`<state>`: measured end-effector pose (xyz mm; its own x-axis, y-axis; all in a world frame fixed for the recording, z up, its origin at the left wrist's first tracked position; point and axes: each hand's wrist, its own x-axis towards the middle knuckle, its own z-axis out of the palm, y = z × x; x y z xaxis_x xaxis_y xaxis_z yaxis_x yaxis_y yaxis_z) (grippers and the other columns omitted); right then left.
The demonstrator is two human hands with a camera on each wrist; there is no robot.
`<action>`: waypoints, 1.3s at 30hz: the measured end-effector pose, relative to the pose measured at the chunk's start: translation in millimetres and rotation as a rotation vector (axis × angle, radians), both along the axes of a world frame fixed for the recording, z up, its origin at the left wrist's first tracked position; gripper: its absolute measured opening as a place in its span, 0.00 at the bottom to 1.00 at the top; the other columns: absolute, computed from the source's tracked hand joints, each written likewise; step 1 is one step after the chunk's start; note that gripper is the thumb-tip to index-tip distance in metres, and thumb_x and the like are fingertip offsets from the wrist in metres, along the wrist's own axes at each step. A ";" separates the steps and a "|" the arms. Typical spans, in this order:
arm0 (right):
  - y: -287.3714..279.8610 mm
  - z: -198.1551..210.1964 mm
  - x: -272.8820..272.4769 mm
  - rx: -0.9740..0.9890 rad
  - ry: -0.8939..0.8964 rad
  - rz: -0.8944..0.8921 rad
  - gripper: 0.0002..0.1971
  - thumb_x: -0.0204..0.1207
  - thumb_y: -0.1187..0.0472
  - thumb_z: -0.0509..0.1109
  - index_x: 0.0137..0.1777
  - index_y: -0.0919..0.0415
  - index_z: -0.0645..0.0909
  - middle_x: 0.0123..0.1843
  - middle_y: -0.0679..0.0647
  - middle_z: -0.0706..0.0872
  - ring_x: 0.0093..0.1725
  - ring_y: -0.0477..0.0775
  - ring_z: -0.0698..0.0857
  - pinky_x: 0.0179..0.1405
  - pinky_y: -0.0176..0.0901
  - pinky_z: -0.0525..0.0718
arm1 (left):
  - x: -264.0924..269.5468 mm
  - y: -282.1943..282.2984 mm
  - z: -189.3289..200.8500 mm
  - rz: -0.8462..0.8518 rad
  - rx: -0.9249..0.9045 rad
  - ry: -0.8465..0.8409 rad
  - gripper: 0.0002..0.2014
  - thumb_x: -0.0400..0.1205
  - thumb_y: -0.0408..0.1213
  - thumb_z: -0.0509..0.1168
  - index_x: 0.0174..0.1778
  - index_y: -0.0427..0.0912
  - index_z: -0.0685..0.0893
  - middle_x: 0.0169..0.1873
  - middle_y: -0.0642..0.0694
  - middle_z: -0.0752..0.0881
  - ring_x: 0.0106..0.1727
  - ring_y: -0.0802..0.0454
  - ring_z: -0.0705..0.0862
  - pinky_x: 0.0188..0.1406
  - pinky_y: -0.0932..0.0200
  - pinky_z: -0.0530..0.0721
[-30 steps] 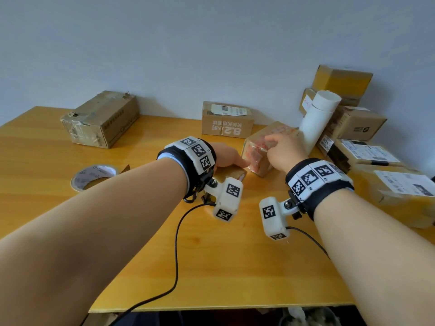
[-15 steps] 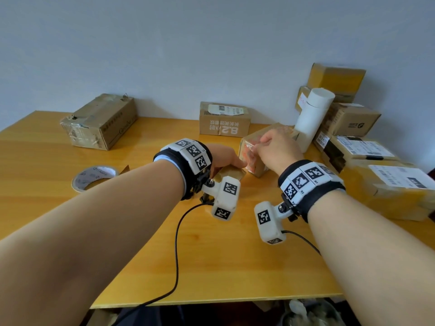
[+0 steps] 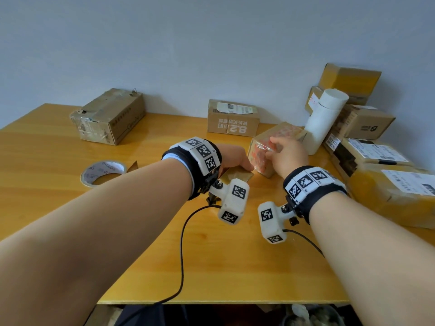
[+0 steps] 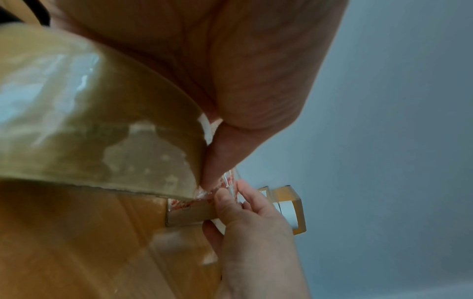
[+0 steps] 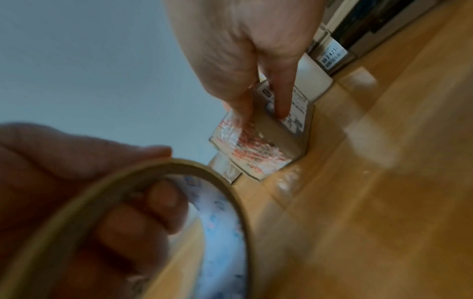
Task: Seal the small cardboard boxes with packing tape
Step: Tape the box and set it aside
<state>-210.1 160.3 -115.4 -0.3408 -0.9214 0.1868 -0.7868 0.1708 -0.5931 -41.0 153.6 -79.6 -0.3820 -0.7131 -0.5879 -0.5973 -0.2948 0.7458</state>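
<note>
Both hands work together: our left hand [image 3: 231, 157] grips a brown packing-tape roll [image 4: 97, 129] beside the small red-printed cardboard box [image 3: 270, 147] on the surface, which our right hand [image 3: 288, 156] pinches.

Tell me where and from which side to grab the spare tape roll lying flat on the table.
Judging by its pose, come from above: the spare tape roll lies flat on the table with its hole facing up. Hook fingers into the hole, thumb outside, pinching the near rim. The loose brown tab on its right side is best avoided.
</note>
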 end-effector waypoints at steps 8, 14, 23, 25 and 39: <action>-3.7 23.7 0.9 0.117 0.101 0.058 0.26 0.85 0.61 0.70 0.83 0.55 0.73 0.82 0.55 0.77 0.78 0.59 0.77 0.76 0.51 0.75 | -0.5 6.3 -1.5 -0.023 -0.006 0.036 0.05 0.85 0.36 0.66 0.47 0.39 0.80 0.44 0.41 0.84 0.44 0.46 0.82 0.56 0.55 0.83; 12.7 17.8 8.4 0.227 -0.158 -0.275 0.29 0.81 0.38 0.69 0.66 0.65 0.78 0.55 0.62 0.88 0.48 0.63 0.90 0.48 0.50 0.91 | -0.9 0.8 -9.3 0.021 0.072 0.080 0.11 0.85 0.41 0.67 0.53 0.36 0.80 0.51 0.38 0.84 0.54 0.42 0.82 0.74 0.42 0.75; 15.9 -6.6 20.1 0.644 -0.801 0.007 0.23 0.81 0.41 0.72 0.52 0.64 0.90 0.49 0.62 0.94 0.43 0.59 0.90 0.50 0.49 0.86 | -5.3 -9.2 4.4 0.132 -0.009 0.069 0.17 0.91 0.48 0.54 0.56 0.35 0.71 0.46 0.36 0.84 0.45 0.42 0.85 0.46 0.51 0.85; 15.7 -3.2 19.0 0.616 -0.820 0.005 0.19 0.83 0.44 0.72 0.55 0.62 0.89 0.54 0.61 0.94 0.44 0.58 0.91 0.50 0.50 0.87 | -0.9 -13.2 6.3 0.060 -0.028 -0.011 0.14 0.92 0.41 0.53 0.48 0.34 0.74 0.36 0.39 0.84 0.36 0.47 0.82 0.38 0.56 0.79; 9.2 13.4 10.8 0.511 -0.871 -0.106 0.14 0.83 0.63 0.72 0.66 0.66 0.82 0.48 0.60 0.89 0.38 0.57 0.89 0.43 0.49 0.90 | -9.8 -56.1 -10.0 -0.457 -0.700 -0.396 0.50 0.80 0.19 0.55 0.82 0.77 0.45 0.86 0.48 0.60 0.58 0.49 0.83 0.41 0.56 0.84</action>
<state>-199.4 169.5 -102.0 -0.2546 -0.7784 -0.5739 -0.0815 0.6086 -0.7893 -50.8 97.5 -89.6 -0.5768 -0.7845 -0.2276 -0.7941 0.4733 0.3812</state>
